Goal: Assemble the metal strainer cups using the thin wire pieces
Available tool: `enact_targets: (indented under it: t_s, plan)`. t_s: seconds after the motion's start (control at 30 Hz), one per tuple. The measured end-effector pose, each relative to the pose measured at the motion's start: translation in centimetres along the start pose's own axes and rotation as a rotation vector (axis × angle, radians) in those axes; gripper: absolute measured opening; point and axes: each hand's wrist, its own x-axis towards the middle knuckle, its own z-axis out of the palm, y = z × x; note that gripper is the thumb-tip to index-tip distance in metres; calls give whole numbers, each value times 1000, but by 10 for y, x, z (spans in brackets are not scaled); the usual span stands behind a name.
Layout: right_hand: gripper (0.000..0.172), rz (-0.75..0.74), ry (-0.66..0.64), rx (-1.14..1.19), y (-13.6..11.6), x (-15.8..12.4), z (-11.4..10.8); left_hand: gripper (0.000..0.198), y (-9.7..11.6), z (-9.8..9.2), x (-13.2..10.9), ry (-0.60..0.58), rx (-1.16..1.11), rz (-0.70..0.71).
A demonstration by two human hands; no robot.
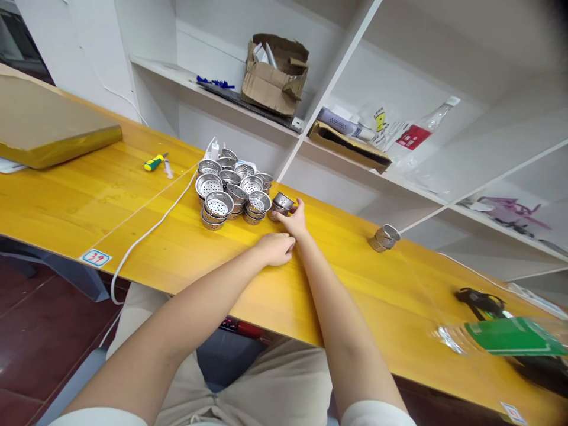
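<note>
Head view: right hand [295, 222] is clasping short stack of round, perforated silver metal cups [283, 201] between thumb and fingers. Left hand [278, 248] is lying near right wrist; fingers curling together.

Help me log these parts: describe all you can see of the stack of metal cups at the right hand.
The stack looks like silver metal: round, open-topped cups one above another, with holes visible lower down. It appears to stand upright on the yellow table beside the cluster of cups. The right hand touches it, partly hiding it.

Perforated metal cups [219, 205] — clustered stacks, mostly mouths up — small stack [384, 238] well apart.
</note>
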Motion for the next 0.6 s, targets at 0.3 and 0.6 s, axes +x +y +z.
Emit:
enact_targets:
  t_s: [0.3,0.6]
  plan:
    - [85,-56,-79,47,-5,4,-3,9,-2,3,1,-1,9,-19]
    - [67,-143,-212,134,-15,11,10,9,-1,1,1,-6,10,-29]
